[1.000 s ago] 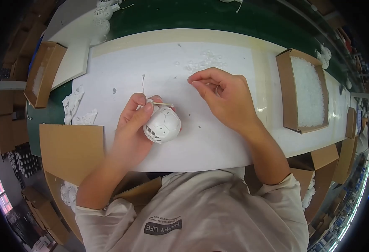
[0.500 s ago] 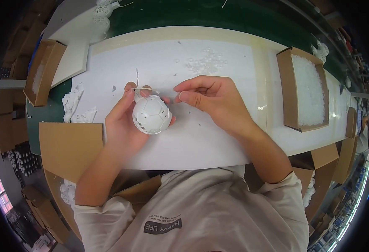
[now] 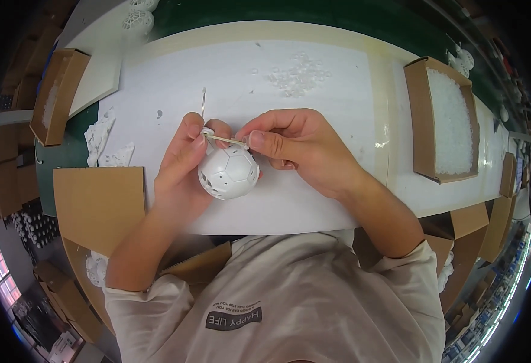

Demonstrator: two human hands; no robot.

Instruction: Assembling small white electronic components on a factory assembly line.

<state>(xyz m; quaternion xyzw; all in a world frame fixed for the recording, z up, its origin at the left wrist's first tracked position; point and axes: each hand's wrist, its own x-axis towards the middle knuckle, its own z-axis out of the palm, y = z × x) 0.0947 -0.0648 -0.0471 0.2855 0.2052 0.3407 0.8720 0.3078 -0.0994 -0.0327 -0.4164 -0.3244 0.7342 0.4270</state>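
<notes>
A white ball [image 3: 228,173] with panel lines and small cut-outs rests in my left hand [image 3: 184,157], whose fingers curl round its far left side. My left thumb and finger also pinch a thin pale cord [image 3: 222,138] above the ball. One end of it stands up beyond the fingers; the other stretches right across the ball's top. At that right end, my right hand [image 3: 304,148] pinches with thumb and forefinger, touching the cord's tip. Whether a small clear piece is also between those fingertips I cannot make out.
Small clear rings [image 3: 298,75] lie scattered on the white table sheet [image 3: 338,109]. A carton of clear pieces [image 3: 453,121] stands at right, a smaller carton [image 3: 60,97] at left. Torn white scraps [image 3: 99,136] lie left, above a cardboard flap [image 3: 99,199]. White openwork balls [image 3: 138,21] sit far left.
My right hand has moved left and closed in on the cord's end beside the ball. The ball has shifted slightly right and turned a little in my left hand.
</notes>
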